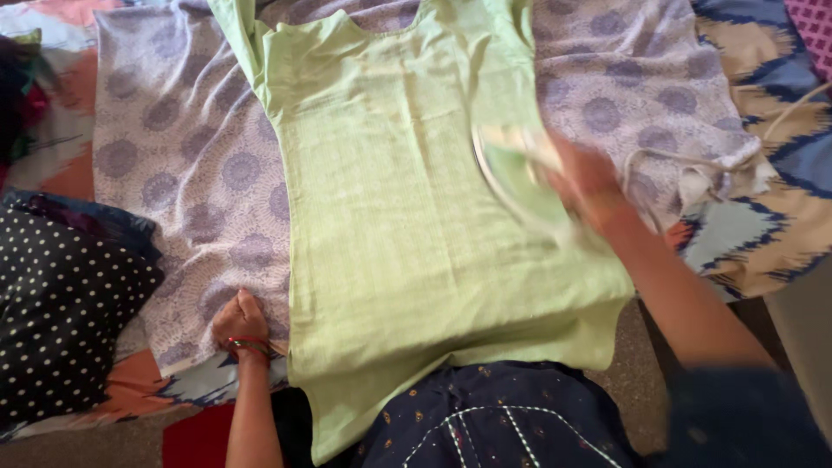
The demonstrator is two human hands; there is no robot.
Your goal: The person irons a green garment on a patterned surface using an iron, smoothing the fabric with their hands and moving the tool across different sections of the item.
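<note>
A light green sleeveless top (390,217) lies flat on a pale cloth with grey-violet round motifs (191,173). My right hand (589,182) grips the handle of a clothes iron (520,173), which is blurred by motion and rests on the top's right side. The iron's white cord (693,160) trails off to the right. My left hand (240,319), with red bangles at the wrist, presses the patterned cloth just left of the top's lower hem, fingers closed against the fabric.
A dark cloth with white polka dots (61,303) lies at the left. A blue, cream and tan zigzag blanket (771,199) is under everything at the right. My dark blue embroidered garment (494,416) fills the bottom centre.
</note>
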